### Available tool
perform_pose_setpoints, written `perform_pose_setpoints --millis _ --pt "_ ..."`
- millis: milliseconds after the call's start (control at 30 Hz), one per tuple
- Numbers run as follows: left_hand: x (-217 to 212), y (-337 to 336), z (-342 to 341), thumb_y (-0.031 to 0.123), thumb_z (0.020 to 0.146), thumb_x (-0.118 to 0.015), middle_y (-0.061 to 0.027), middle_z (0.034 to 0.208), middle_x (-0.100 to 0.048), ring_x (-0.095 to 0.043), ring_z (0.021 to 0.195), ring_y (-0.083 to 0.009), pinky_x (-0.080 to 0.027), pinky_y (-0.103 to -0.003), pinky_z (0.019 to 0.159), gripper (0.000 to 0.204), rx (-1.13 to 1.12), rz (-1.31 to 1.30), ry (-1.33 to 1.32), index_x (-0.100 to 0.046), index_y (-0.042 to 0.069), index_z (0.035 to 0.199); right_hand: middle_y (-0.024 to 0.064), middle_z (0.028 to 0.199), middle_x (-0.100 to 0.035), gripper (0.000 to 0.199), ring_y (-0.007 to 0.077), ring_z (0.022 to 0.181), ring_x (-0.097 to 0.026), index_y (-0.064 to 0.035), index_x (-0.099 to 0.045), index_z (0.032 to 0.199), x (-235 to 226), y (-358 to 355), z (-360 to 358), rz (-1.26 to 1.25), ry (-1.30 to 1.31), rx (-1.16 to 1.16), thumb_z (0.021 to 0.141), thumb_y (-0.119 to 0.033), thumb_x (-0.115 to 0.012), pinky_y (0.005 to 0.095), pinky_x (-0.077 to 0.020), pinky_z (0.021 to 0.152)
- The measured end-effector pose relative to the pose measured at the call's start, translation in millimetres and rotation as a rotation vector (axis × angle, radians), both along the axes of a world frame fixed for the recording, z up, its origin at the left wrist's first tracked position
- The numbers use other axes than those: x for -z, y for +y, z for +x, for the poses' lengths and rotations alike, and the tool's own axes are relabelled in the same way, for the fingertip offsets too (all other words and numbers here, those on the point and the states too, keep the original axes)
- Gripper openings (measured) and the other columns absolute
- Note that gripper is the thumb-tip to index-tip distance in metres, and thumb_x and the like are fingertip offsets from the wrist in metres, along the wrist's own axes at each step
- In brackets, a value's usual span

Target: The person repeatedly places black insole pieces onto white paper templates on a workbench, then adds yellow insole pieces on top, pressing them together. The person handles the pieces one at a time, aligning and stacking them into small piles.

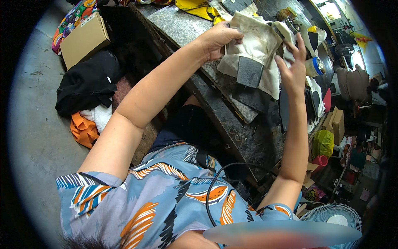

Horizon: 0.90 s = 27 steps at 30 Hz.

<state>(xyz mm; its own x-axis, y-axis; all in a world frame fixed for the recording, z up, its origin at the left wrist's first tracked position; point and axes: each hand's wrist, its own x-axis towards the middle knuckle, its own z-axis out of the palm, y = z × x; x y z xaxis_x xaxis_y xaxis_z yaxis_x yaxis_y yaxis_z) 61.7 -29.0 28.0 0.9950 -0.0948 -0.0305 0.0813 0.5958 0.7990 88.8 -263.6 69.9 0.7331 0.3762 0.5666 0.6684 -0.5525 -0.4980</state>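
Note:
A cream fabric piece (253, 39), creased and stained, hangs over the workbench with a dark grey patch (249, 72) on its lower part. My left hand (220, 40) pinches the fabric's left edge between thumb and fingers. At the opposite side, my right hand (293, 66) has its fingers spread, with the thumb close by the cloth's right edge; whether it touches is hard to make out. Beneath lies a dark flat piece (251, 98) on a grey speckled board (176, 25).
More cut pieces (316, 101) pile up beyond my right hand, beside a jar with a blue rim (318, 66). Yellow material (197, 8) lies at the bench's far side. On the left are a cardboard box (85, 40) and black cloth (85, 85). A fan (338, 219) stands lower right.

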Motion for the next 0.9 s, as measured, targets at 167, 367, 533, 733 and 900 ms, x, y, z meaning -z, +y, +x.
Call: perform_pose_setpoints --millis 167,367,533,733,900 --pt "-2.6 4.5 0.3 -0.001 0.083 -0.057 -0.0047 0.086 -0.064 -0.062 0.072 -0.0106 -0.056 -0.025 0.069 0.033 -0.014 0.118 -0.088 -0.060 -0.002 0.116 0.0093 0.142 -0.053 0.075 0.0363 0.139 -0.038 -0.0228 -0.037 0.151 29.3 -9.1 80.5 -0.686 -0.432 0.215 0.083 -0.019 -0.070 0.0442 -0.0321 0.115" --pt "8.8 65.1 -28.0 -0.006 0.081 -0.055 -0.0071 0.089 -0.064 -0.061 0.071 -0.0095 -0.052 -0.023 0.064 0.043 -0.157 0.219 -0.104 -0.057 -0.001 0.124 0.0142 0.131 -0.060 0.053 0.0375 0.128 -0.049 -0.0209 -0.048 0.141 33.2 -41.1 131.3 -0.782 0.018 0.590 0.093 -0.040 -0.059 0.0495 -0.0386 0.105" --pt "28.8 82.0 -36.2 -0.002 0.080 -0.057 -0.0080 0.096 -0.065 -0.065 0.086 -0.0170 -0.052 -0.028 0.079 0.049 -0.390 0.555 -0.330 -0.053 -0.001 0.128 0.0170 0.099 -0.071 0.053 0.0312 0.088 -0.069 -0.0109 -0.047 0.136 23.4 -36.4 107.2 0.019 -0.024 0.505 0.086 -0.019 -0.065 0.0439 -0.0511 0.082" --pt "20.5 71.3 -32.8 -0.010 0.076 -0.054 -0.0090 0.121 -0.065 -0.064 0.108 -0.0216 -0.052 -0.030 0.092 0.056 -0.236 0.692 -0.512 -0.056 0.008 0.128 0.0078 0.092 -0.070 0.037 0.0229 0.079 -0.068 -0.0126 -0.054 0.121 39.2 -2.3 16.6 -0.139 -0.098 0.052 0.086 -0.013 -0.067 0.0359 -0.0526 0.072" --pt "12.0 64.0 -49.6 -0.012 0.078 -0.056 -0.0105 0.122 -0.064 -0.064 0.112 -0.0265 -0.051 -0.034 0.101 0.066 -0.331 0.853 -0.755 -0.054 0.017 0.137 0.0080 0.084 -0.071 0.025 0.0278 0.073 -0.070 -0.0140 -0.062 0.110 34.7 -15.7 -14.0 -0.390 -0.028 0.210 0.086 -0.017 -0.069 0.0373 -0.0530 0.066"
